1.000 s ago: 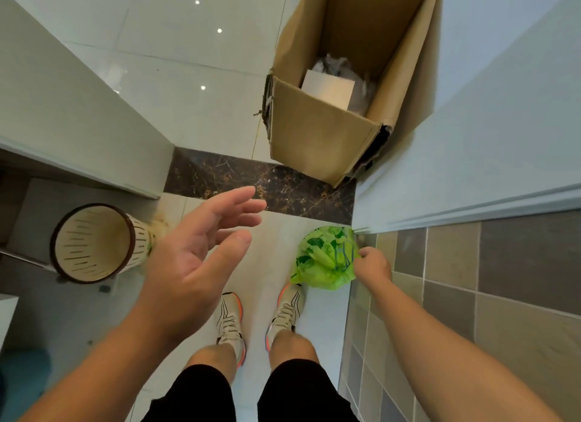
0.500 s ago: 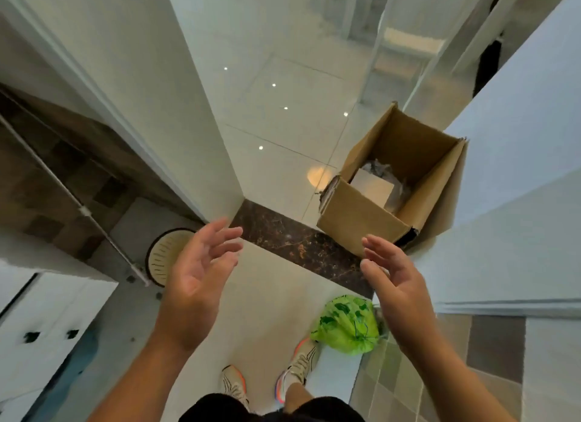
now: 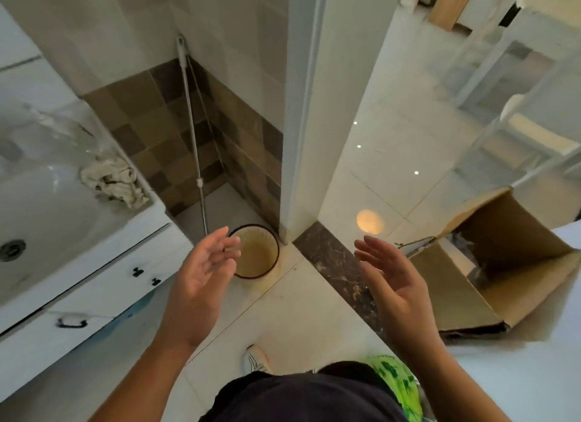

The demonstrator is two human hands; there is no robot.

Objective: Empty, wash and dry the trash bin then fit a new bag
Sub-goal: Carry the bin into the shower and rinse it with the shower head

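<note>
Left hand and right hand raised, palms facing inward, fingers relaxed, holding nothing; forearms bare.

The round, beige trash bin with a dark rim stood upright and empty on the floor, just beyond the left hand's fingers.

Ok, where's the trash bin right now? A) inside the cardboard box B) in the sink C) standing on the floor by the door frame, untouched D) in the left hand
C: the trash bin stands upright on the floor beside the door frame, and both the left hand and right hand are open and empty.
</note>
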